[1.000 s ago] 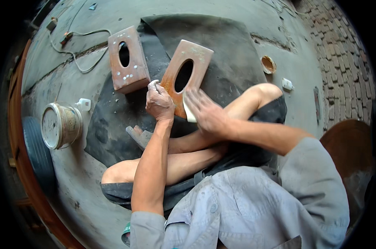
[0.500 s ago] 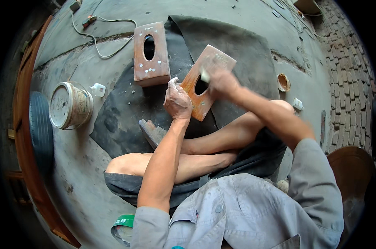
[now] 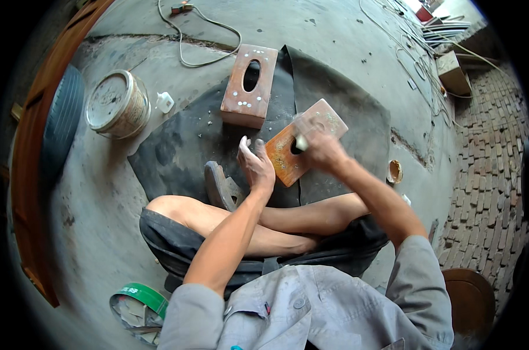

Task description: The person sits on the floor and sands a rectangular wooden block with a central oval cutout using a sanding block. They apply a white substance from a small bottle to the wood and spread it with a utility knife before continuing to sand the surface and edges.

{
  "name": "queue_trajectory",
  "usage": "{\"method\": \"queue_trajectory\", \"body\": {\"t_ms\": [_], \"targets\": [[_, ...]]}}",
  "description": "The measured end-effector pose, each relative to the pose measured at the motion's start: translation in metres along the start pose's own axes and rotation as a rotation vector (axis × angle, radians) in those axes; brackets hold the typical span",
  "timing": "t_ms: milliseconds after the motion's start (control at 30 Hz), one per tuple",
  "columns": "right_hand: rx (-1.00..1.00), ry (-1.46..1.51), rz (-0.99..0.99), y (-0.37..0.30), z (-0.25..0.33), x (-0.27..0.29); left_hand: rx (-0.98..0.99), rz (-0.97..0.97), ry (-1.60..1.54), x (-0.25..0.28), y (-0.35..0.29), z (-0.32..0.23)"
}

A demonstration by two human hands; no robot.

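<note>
A wooden tissue box cover (image 3: 283,165) with an oval opening lies tilted in front of me, orange at its near end and pale and dusty at its far end. Against its near left edge rests my left hand (image 3: 256,168), whitened fingers stretched up and apart. My right hand (image 3: 323,147), smeared by motion, is closed over the top face beside the opening. A small pale pad (image 3: 301,142) shows under its fingers; what it is made of is unclear. Farther off stands a second tissue box cover (image 3: 248,101), reddish with white spots.
A dark mat (image 3: 177,157) lies beneath the boxes, with a shoe (image 3: 221,185) near my legs. To the left are a lidded bucket (image 3: 137,111), a white bottle (image 3: 164,102) and a tyre (image 3: 66,116). A cable (image 3: 218,21) crosses the floor behind; a small round container (image 3: 395,171) sits right.
The whole view has shifted, so things sit lower and mostly farther right. My left hand's fingers have straightened off the box's edge. My right hand stays on the top face, blurred in both frames.
</note>
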State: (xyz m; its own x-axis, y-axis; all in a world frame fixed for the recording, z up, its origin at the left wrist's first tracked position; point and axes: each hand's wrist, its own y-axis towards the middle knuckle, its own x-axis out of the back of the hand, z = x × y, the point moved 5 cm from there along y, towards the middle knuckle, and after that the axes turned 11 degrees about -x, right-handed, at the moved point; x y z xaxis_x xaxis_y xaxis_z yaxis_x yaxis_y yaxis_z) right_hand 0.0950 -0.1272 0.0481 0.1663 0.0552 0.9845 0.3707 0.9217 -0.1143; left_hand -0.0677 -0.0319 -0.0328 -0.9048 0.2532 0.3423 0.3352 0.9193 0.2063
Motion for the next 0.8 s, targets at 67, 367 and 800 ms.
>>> {"method": "queue_trajectory", "body": {"t_ms": [67,367,800], "targets": [[0.071,-0.218,-0.348,0.014,-0.07,0.001,0.027,0.174,0.032,-0.006,-0.037,-0.019],[0.168,0.06,-0.03,0.002,-0.005,-0.01,0.04,0.256,0.17,-0.019,-0.082,-0.011],[0.349,-0.041,-0.038,-0.091,0.065,-0.028,0.093,0.365,0.181,-0.03,-0.077,0.004]]}}
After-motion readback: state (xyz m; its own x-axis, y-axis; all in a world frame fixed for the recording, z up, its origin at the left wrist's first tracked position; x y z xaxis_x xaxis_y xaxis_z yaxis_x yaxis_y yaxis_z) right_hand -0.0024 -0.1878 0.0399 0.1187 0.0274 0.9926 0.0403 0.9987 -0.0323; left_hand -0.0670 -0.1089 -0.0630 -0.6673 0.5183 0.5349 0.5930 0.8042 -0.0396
